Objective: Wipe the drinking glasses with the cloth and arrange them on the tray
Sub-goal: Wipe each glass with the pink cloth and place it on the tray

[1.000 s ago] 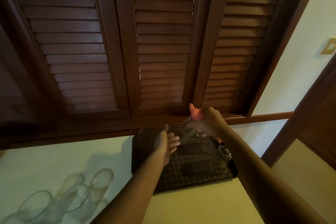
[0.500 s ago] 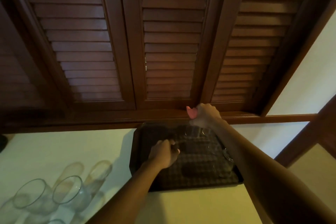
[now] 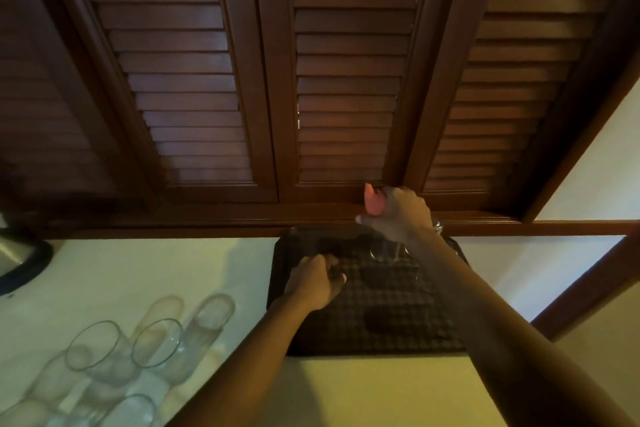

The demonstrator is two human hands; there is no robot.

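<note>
A dark tray [image 3: 280, 288] with a checked mat lies on the pale counter against the shutters. My right hand [image 3: 398, 215] is over the tray's far side, gripping a clear drinking glass [image 3: 384, 250] from above, with a pink cloth [image 3: 373, 201] bunched in the same hand. The glass stands upright, its base at or just above the mat. My left hand [image 3: 315, 281] rests on the tray's left part with the fingers curled and nothing visible in them. Another glass [image 3: 438, 224] glints behind my right wrist, mostly hidden.
Several clear glasses [image 3: 156, 343] stand grouped on the counter at the lower left. A dark-based metal appliance [image 3: 17, 253] sits at the left edge. Brown louvred shutters [image 3: 346, 80] and a wooden sill close off the far side.
My left hand let go of the glass, dropped to the tray and curled shut. My right hand swung the glass from tilted to upright and lowered it over the tray's far side.
</note>
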